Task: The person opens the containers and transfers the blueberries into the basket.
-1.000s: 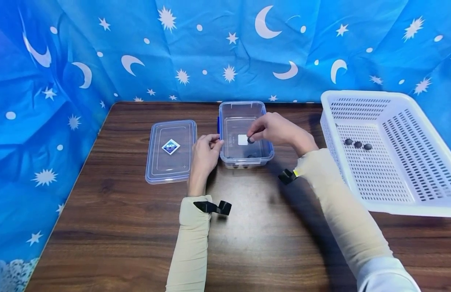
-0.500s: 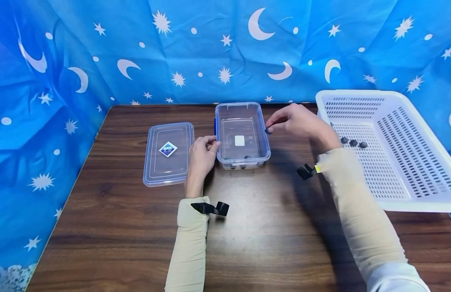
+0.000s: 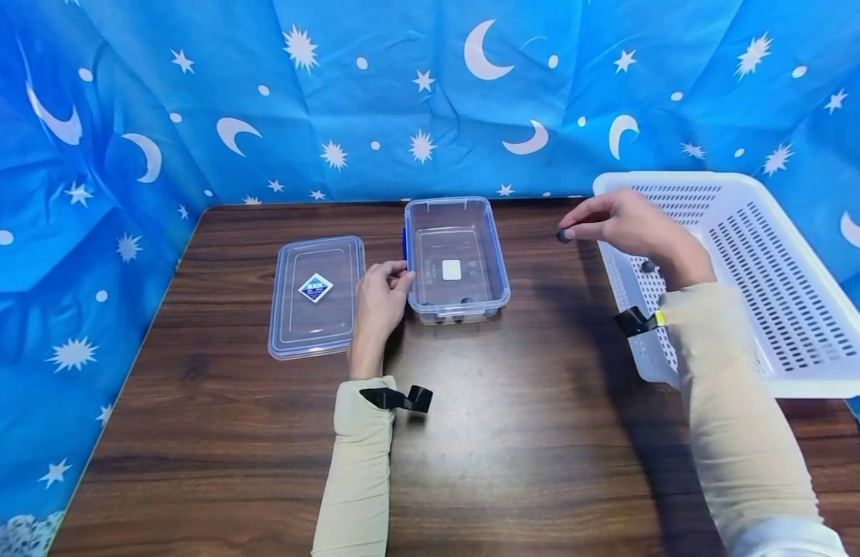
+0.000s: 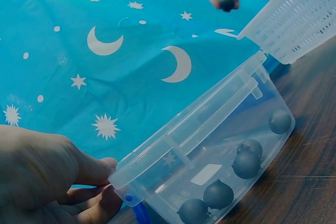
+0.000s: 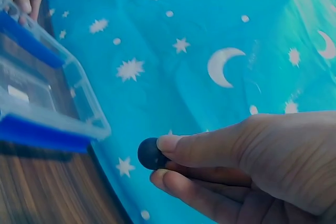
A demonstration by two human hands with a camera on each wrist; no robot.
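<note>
My right hand (image 3: 635, 224) pinches a dark blueberry (image 5: 149, 153) between thumb and fingertips, in the air near the left rim of a white plastic basket (image 3: 618, 290). With thumb and fingers, my left hand (image 3: 381, 302) grips the left edge of a clear, lidless food container (image 3: 499, 263). Several more blueberries (image 4: 218, 194) lie along its near end, seen through the wall in the left wrist view. Inside the basket, one blueberry (image 3: 648, 266) shows beside my right wrist; the hand and sleeve cover part of the basket floor.
A clear lid (image 3: 291, 309) with a blue label lies flat left of the container, close to my left hand. Behind the wooden table (image 3: 472, 433) hangs a blue cloth (image 3: 374, 100) with moons and stars.
My right hand has moved right from above the container to the basket's left rim, still pinching the blueberry. My left hand keeps its grip on the container. The head view has shifted slightly.
</note>
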